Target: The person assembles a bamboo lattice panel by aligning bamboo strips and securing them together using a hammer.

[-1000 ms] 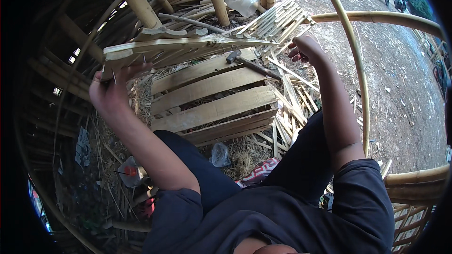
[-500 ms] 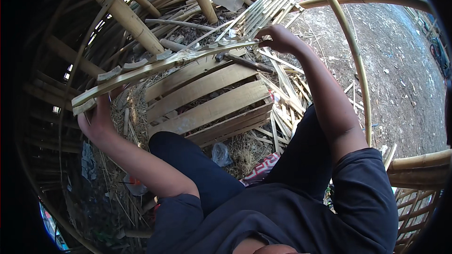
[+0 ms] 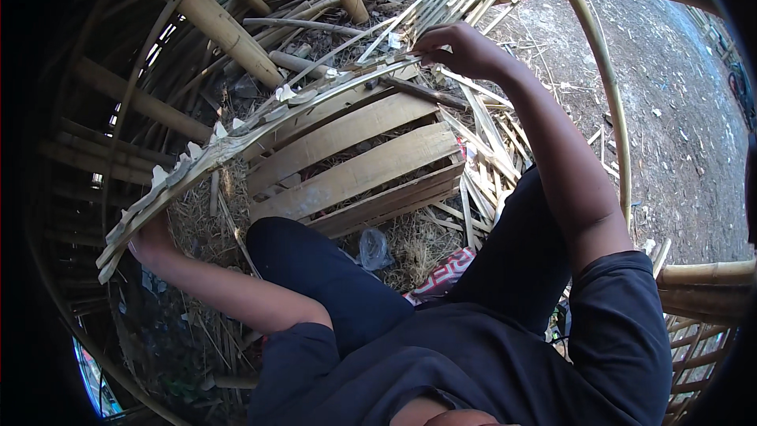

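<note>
A long, split bamboo strip (image 3: 260,132) spans from far left to upper middle, bowed, with jagged pale bits of its inner node walls along the upper edge. Its near left end is gripped by my left hand (image 3: 154,243), whose fingers are mostly hidden behind the bamboo. At the other end, my right hand (image 3: 459,47) is closed with the fingertips on the strip. Below the strip stands a slatted wooden crate (image 3: 347,159) in front of my knees. A dark-handled tool (image 3: 422,92), its head hidden by the strip, lies across the crate's far corner.
Thick bamboo poles (image 3: 217,24) frame the left and back, with stacked bamboo behind them. Thin slats (image 3: 453,4) lie in a bundle beyond my right hand. Loose split pieces (image 3: 485,150) litter the crate's right side. A curved bamboo pole (image 3: 603,83) rises at right. A clear plastic bag (image 3: 373,250) lies between my legs.
The strip's left end has swung down and nearer with my left hand, and its jagged side has turned upward. My right hand has shifted slightly left and up.
</note>
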`<action>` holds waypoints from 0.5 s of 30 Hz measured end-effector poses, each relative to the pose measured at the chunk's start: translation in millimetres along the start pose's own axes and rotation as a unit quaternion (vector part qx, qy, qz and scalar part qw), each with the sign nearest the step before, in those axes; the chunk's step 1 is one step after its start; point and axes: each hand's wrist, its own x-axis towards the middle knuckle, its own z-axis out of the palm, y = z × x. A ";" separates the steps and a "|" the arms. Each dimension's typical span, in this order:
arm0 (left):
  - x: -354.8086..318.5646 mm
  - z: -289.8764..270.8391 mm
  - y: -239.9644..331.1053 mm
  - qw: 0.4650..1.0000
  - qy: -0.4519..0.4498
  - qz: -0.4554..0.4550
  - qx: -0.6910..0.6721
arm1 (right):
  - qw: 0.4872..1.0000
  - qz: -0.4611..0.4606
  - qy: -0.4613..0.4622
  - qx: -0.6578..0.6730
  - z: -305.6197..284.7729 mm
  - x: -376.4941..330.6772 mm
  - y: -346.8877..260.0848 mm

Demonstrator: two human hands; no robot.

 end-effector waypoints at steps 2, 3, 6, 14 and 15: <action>-15.8 18.6 17.4 0.981 0.074 0.020 0.179 | 0.998 -0.010 0.053 0.019 2.1 -1.8 3.2; -25.4 22.2 18.2 0.975 0.080 0.033 0.207 | 0.998 -0.007 0.066 0.019 3.5 0.1 -1.7; -49.2 24.7 21.9 0.963 0.088 0.057 0.250 | 0.995 -0.030 0.097 0.023 10.9 8.2 -11.1; -94.2 22.6 25.6 0.954 0.077 0.111 0.269 | 0.985 0.062 0.133 0.094 23.4 16.6 -36.5; -99.0 21.3 26.1 0.955 0.077 0.117 0.263 | 0.979 0.079 0.136 0.131 24.4 17.8 -43.6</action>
